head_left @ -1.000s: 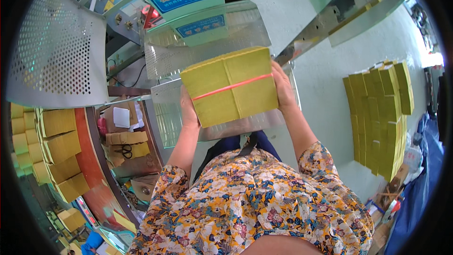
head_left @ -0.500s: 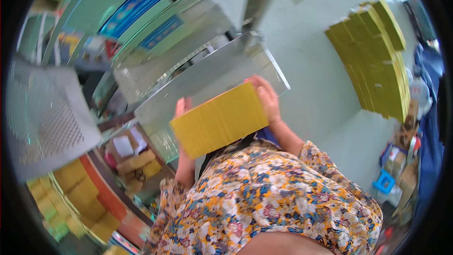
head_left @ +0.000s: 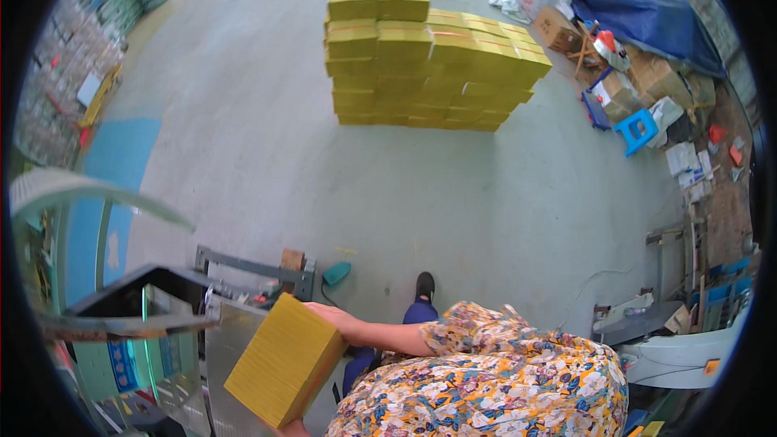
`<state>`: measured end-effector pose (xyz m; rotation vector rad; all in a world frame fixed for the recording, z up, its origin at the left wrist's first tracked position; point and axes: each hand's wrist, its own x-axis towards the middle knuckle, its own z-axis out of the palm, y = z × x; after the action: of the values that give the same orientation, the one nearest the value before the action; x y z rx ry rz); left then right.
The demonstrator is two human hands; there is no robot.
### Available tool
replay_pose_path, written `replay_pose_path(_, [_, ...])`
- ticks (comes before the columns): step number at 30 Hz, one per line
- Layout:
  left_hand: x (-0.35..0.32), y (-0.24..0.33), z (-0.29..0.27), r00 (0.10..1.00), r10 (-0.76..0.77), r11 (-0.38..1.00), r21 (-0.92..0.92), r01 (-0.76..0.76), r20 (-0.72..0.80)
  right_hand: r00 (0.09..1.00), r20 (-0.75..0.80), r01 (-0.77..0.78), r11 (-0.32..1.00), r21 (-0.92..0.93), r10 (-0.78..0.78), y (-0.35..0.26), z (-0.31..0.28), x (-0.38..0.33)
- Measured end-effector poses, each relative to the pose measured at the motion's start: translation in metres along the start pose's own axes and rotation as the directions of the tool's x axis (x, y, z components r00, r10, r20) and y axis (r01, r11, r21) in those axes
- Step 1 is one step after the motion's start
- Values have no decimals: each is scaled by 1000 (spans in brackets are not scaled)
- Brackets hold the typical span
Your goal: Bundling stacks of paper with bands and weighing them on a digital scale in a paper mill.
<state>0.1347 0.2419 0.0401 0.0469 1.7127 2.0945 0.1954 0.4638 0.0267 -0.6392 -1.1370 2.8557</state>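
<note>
A thick yellow block of stacked paper is held out at the lower left, tilted, between both my hands. My right hand presses against its upper right side, with the fingers partly hidden behind it. At the block's lower end only a small part of my left hand shows, closed against the paper near the picture's lower edge. Beneath the block lies a grey metal table belonging to a machine.
Ahead on the grey floor stands a stepped pile of similar yellow blocks. Cartons, a blue stool and a blue tarp line the right side. A pale green machine is at the lower left.
I have turned to the right, so the yellow pile now stands in front and the machine table lies at the lower left. The paper block stays between my hands.
</note>
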Motion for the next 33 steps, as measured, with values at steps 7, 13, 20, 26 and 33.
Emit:
replay_pose_path(7, [-11,24,250,959,-34,991,136,-5,280,954,-291,23,949,314,73,-115,-212,-82])
replay_pose_path(13, [46,-8,398,727,-324,830,551,-90,606,886,-458,98,942,321,64,-208,-341,-131])
replay_pose_path(20, [151,-70,524,627,-446,824,567,7,639,794,-600,-34,993,116,98,-319,-437,-136])
replay_pose_path(26, [253,-95,685,424,-521,851,490,189,741,707,-701,46,996,-82,-91,-425,-507,-105])
replay_pose_path(33, [365,-97,886,394,-512,837,547,26,764,630,-767,79,993,-92,-122,-592,-598,-61])
